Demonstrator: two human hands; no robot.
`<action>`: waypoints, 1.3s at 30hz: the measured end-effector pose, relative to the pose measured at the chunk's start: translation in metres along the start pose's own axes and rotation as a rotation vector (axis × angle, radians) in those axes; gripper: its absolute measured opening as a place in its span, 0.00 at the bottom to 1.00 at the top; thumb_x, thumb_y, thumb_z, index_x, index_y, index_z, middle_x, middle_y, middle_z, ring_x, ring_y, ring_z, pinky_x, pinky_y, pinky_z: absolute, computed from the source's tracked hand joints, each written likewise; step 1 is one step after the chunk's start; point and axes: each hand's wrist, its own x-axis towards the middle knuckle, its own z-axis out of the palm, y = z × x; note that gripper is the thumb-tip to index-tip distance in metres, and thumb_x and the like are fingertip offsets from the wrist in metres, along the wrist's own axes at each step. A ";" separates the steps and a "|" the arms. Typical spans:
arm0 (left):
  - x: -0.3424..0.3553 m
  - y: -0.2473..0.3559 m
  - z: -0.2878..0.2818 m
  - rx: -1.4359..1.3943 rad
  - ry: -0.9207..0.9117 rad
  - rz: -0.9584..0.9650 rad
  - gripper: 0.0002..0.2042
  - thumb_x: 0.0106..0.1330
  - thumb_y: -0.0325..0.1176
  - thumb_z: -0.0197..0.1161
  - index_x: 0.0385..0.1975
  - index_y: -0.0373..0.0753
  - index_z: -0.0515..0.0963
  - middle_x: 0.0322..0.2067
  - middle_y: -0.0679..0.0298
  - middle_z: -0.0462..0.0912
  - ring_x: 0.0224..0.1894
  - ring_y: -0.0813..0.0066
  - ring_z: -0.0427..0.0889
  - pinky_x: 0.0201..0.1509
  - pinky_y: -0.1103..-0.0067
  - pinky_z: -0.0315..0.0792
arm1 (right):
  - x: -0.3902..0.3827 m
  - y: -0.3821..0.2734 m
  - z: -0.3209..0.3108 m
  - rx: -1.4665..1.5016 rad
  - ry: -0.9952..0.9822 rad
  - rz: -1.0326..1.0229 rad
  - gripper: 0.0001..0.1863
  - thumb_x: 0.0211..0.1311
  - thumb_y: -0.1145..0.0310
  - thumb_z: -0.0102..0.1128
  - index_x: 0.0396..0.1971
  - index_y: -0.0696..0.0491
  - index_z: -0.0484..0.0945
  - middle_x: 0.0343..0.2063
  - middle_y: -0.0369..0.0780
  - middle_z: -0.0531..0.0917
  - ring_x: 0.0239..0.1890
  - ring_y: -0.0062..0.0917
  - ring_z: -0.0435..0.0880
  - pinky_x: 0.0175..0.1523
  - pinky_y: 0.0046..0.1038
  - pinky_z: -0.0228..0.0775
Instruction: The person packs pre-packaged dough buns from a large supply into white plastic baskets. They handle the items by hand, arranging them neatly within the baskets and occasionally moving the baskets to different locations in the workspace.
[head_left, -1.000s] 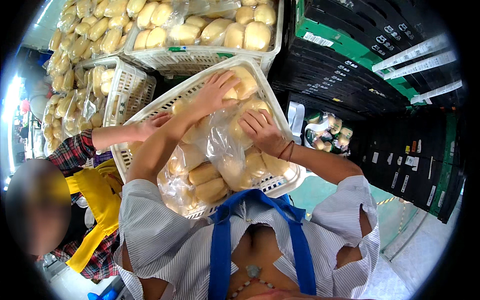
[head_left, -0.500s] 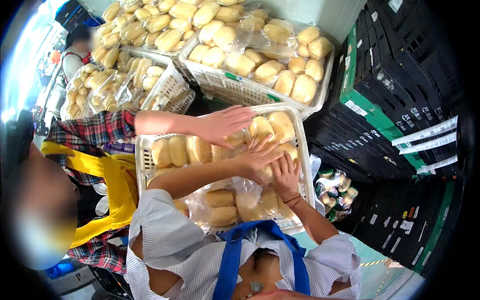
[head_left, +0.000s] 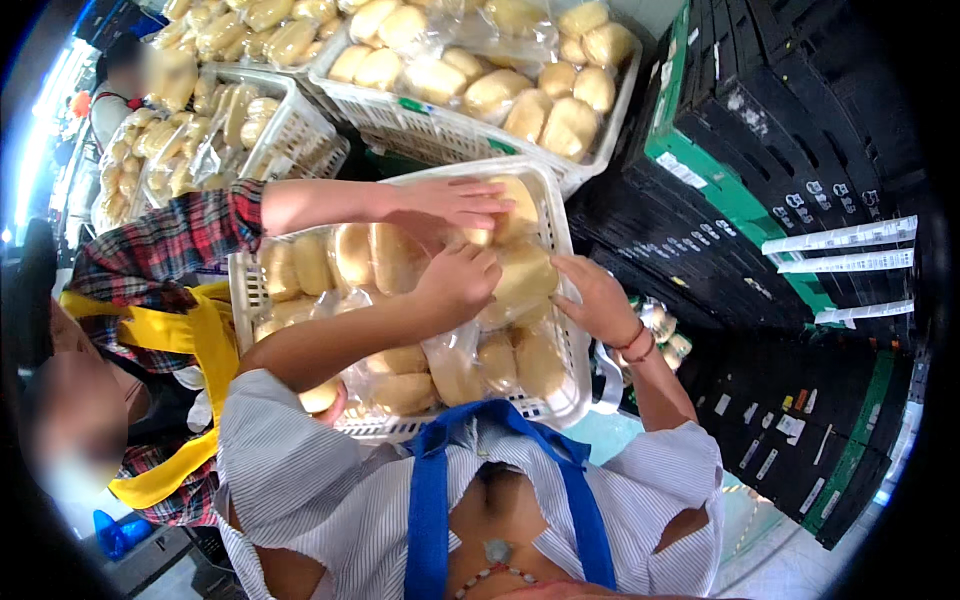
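Observation:
My left hand (head_left: pixel 457 283) is closed on a clear bag of bread rolls near the middle of the white crate (head_left: pixel 560 390); its fingertips are curled at the bag. At the crate's right side, my right hand (head_left: pixel 597 300) grips the right end of a bagged roll (head_left: pixel 525 272). A co-worker's hand (head_left: pixel 450 208) reaches across above both of mine onto the rolls at the back of the crate, and another hand (head_left: pixel 330 403) shows at the crate's lower left beside a roll. More bagged rolls (head_left: pixel 400 385) lie around my hands.
A co-worker in a plaid sleeve (head_left: pixel 160 235) and yellow apron (head_left: pixel 200 340) stands at my left. Crates of bagged rolls (head_left: pixel 455 130) fill the back, with another person (head_left: pixel 115 100) beyond. Tall black crate stacks (head_left: pixel 750 160) flank the right, with packages (head_left: pixel 660 335) low beside them.
The co-worker's hand has come rightward across the crate. My left hand has moved down and curled. My right hand has shifted right to the roll's outer end.

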 end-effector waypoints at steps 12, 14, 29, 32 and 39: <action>-0.014 0.098 0.070 -0.151 -0.149 0.191 0.13 0.48 0.39 0.52 0.34 0.44 0.70 0.28 0.63 0.74 0.32 0.64 0.75 0.34 0.70 0.68 | -0.003 0.014 -0.002 0.090 0.088 0.013 0.19 0.43 0.70 0.55 0.39 0.58 0.68 0.38 0.46 0.72 0.41 0.37 0.70 0.44 0.28 0.63; -0.016 0.109 0.081 -0.244 -0.135 0.119 0.14 0.48 0.39 0.54 0.35 0.45 0.71 0.30 0.63 0.74 0.32 0.63 0.75 0.35 0.70 0.68 | -0.007 0.010 0.000 0.049 0.065 -0.013 0.22 0.40 0.71 0.58 0.41 0.57 0.67 0.40 0.46 0.71 0.43 0.37 0.69 0.46 0.28 0.61; -0.117 0.082 0.128 -0.986 0.607 -0.584 0.11 0.53 0.31 0.54 0.34 0.34 0.72 0.30 0.59 0.76 0.33 0.71 0.76 0.39 0.79 0.68 | 0.007 -0.005 0.067 -0.578 -0.262 -0.309 0.52 0.20 0.56 0.69 0.54 0.48 0.52 0.51 0.45 0.58 0.54 0.37 0.56 0.48 0.43 0.51; -0.121 0.077 0.140 -1.249 0.744 -0.706 0.12 0.53 0.31 0.54 0.36 0.34 0.71 0.32 0.59 0.76 0.32 0.71 0.76 0.37 0.80 0.69 | 0.007 -0.002 0.068 -0.558 -0.258 -0.338 0.53 0.18 0.55 0.69 0.54 0.52 0.53 0.49 0.45 0.60 0.53 0.36 0.58 0.45 0.40 0.52; -0.133 0.091 0.123 -1.458 0.868 -0.680 0.13 0.54 0.29 0.53 0.39 0.32 0.69 0.34 0.60 0.74 0.33 0.75 0.75 0.37 0.82 0.68 | 0.005 0.000 0.073 -0.122 -0.493 -0.233 0.50 0.22 0.55 0.67 0.53 0.54 0.53 0.43 0.49 0.67 0.43 0.39 0.68 0.44 0.33 0.61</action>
